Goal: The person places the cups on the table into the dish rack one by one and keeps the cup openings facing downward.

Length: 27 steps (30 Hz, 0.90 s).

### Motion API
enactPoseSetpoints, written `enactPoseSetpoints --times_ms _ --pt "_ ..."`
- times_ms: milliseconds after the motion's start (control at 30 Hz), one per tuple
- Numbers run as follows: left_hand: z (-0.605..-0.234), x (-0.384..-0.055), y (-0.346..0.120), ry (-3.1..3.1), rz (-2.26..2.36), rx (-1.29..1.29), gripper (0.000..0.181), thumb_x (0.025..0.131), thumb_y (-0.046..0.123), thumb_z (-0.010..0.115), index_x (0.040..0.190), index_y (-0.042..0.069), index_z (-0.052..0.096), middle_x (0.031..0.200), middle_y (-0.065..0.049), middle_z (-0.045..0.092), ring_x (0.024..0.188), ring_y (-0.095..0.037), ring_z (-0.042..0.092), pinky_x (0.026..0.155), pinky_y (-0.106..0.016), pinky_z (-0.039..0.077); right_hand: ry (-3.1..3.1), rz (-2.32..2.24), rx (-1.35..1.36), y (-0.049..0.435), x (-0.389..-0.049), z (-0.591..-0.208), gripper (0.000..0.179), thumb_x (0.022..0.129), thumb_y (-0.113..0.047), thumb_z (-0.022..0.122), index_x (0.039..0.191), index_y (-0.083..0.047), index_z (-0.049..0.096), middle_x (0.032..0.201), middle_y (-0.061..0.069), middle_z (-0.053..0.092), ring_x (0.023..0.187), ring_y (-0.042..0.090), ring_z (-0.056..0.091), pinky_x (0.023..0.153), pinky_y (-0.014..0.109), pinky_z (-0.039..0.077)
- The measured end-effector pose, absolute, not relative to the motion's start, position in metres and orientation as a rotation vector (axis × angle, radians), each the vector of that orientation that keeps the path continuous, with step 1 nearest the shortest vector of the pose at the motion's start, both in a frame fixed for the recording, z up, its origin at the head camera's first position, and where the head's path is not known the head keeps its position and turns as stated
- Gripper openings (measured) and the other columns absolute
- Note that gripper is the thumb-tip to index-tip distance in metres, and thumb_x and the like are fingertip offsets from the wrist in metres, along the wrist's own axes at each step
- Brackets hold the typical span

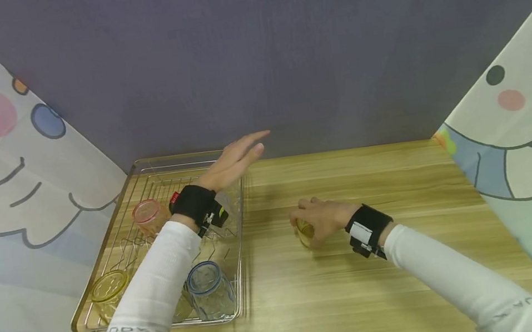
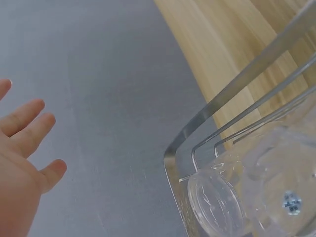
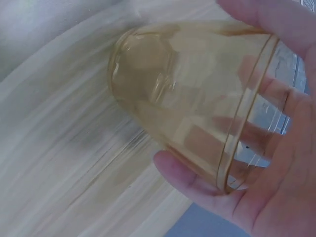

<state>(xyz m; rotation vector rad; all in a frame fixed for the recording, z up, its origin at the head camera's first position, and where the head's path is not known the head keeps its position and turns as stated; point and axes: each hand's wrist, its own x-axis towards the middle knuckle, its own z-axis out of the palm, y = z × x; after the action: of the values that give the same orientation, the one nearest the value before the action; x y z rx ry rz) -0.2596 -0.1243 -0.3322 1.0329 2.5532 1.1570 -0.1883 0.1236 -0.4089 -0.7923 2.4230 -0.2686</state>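
An amber see-through glass (image 3: 182,98) is gripped by my right hand (image 1: 320,217), with the palm near the wide rim and fingers around its side. It is at the wooden table to the right of the rack; whether its base touches the wood I cannot tell. My left hand (image 1: 230,165) is raised above the far right part of the wire rack (image 1: 179,156), its fingers extended and holding nothing. Below that wrist, clear glassware (image 2: 217,207) lies in the rack, partly hidden by the arm in the head view.
Also in the rack are a pink-rimmed glass (image 1: 149,215), a yellow-rimmed glass (image 1: 109,287) and a blue-rimmed glass (image 1: 212,296). A grey panel (image 1: 283,63) rises behind the wooden table (image 1: 286,320). Cartoon-printed cloths flank both sides.
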Motion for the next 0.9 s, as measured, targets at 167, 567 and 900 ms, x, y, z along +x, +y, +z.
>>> enactPoseSetpoints --times_ms 167,567,900 --pt "-0.327 -0.261 -0.135 2.538 1.28 1.0 0.078 0.095 0.074 0.021 0.156 0.026 0.028 0.163 0.002 0.028 0.15 -0.026 0.028 0.12 -0.053 0.026 2.41 -0.439 -0.774 0.13 -0.189 -0.41 0.068 0.074 -0.029 0.081 0.134 -0.019 0.051 0.124 0.007 0.049 0.11 0.027 0.049 0.088 0.044 0.05" --pt "-0.31 -0.261 -0.143 2.617 1.263 1.092 0.08 0.095 0.075 0.021 0.157 0.025 0.026 0.163 0.0 0.028 0.152 -0.024 0.024 0.122 -0.054 0.018 2.403 -0.799 -0.74 0.142 -0.196 -0.406 0.082 0.076 -0.028 0.081 0.144 -0.006 0.041 0.139 0.016 0.049 0.128 0.035 0.05 0.106 0.051 0.045" --pt "-0.301 -0.254 -0.13 2.761 1.004 1.173 0.094 0.087 0.084 0.012 0.157 0.024 0.028 0.163 -0.002 0.029 0.152 -0.022 0.023 0.123 -0.057 0.0 2.429 -1.095 -0.619 0.153 -0.207 -0.389 0.086 0.08 -0.039 0.081 0.148 -0.013 0.036 0.146 0.014 0.042 0.127 0.035 0.048 0.107 0.053 0.043"
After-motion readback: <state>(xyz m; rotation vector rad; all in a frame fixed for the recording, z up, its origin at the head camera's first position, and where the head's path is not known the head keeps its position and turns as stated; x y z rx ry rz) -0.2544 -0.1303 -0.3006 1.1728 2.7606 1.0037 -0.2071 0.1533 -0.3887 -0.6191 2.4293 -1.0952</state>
